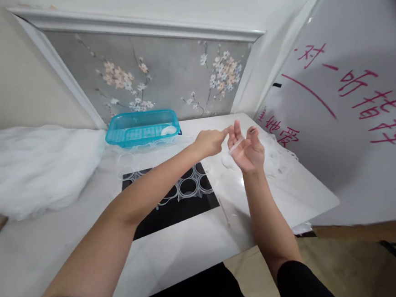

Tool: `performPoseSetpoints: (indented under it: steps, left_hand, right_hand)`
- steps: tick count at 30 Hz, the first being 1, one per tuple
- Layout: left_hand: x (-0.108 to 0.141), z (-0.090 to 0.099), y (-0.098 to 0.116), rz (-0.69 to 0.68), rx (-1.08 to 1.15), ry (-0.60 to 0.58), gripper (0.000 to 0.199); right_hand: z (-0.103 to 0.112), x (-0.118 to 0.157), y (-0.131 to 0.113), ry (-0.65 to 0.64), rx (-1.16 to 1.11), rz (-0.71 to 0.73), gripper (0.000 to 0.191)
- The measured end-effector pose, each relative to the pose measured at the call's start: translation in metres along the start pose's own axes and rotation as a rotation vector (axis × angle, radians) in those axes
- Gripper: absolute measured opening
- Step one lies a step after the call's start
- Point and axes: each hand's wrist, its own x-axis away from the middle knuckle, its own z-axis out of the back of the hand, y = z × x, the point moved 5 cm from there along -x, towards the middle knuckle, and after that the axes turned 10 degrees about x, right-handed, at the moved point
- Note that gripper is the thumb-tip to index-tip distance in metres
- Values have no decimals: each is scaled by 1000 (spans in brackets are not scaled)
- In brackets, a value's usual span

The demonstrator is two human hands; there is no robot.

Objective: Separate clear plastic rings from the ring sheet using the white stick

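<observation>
My left hand (211, 143) reaches across to the right, its index finger stretched out and touching or nearly touching the fingers of my right hand. Its other fingers are curled under, and whatever they may hold is hidden. My right hand (248, 151) is turned palm up, fingers partly bent and thumb raised. Across its fingers lies a thin translucent white plastic ring (236, 146), seen edge-on. Below my left forearm, a sheet of joined clear plastic rings (188, 187) rests on a black mat (176, 219), partly covered by the arm.
A blue plastic basket (142, 135) with a white piece inside stands at the back of the white table (188, 250). A large heap of white film-like material (38, 170) lies left. Clear plastic scraps (279, 158) lie behind my right hand. A whiteboard (343, 164) borders the right side.
</observation>
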Motion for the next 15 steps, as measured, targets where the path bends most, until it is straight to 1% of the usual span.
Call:
performPoseSetpoints:
  steps: [2,3,4,6,8,11,13,14,15]
  left_hand:
    - [30,7,-14,53,10,102,57]
    - [45,12,-23,84,80,182,53]
    - [58,14,-32,94,168,219,49]
    - [80,14,-44,81,359,216,40]
    - [95,13,-53,83,542,235,31]
    - [111,13,-60,127,767,345,20]
    - [118,12,-63,159,807,382,21]
    - [121,10,-65,180,772,376,24]
    - [123,8,-67,209,690,334,28]
  right_hand:
    - [-14,1,11,-52,26,-50,4]
    - [-21,2,18,-77,36,-82,5]
    - [-29,4,24,-98,43,-113,6]
    - [-43,8,38,-130,47,-161,7]
    - [-54,13,48,-145,42,-181,7]
    - [-67,19,58,-138,40,-191,6]
    - [-71,22,60,-125,53,-193,7]
    - [-72,22,59,-115,65,-186,7]
    - [-71,22,57,-99,81,-173,7]
